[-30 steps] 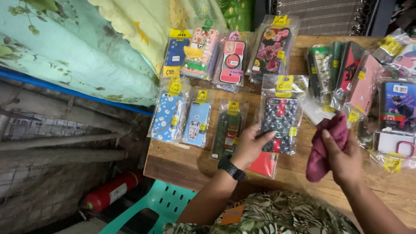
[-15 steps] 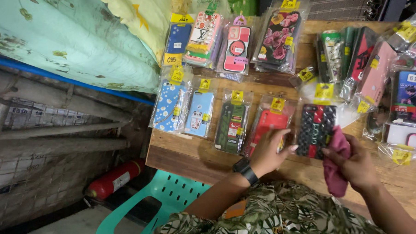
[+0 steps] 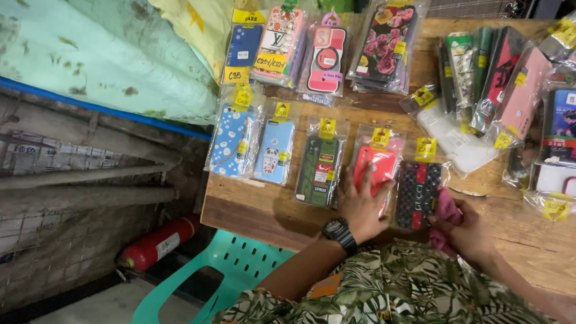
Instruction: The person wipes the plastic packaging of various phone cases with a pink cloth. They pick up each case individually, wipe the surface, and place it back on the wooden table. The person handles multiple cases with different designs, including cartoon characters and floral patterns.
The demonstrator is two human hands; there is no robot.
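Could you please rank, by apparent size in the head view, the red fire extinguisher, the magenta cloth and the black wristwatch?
1. Red fire extinguisher, though farther from the camera.
2. Magenta cloth, partly hidden in the right hand.
3. Black wristwatch.

**Bagged phone cases with yellow tags on a wooden table**

Clear plastic bags, each holding a phone case and a yellow tag, lie in rows. In the near row, from the left: a blue daisy case [image 3: 232, 143], a pale blue case [image 3: 275, 151], a dark green case [image 3: 318, 171], a red case [image 3: 377, 169] and a dark patterned case [image 3: 417, 193]. Farther off lie a dark floral case [image 3: 386, 49] and a white case [image 3: 456, 141].
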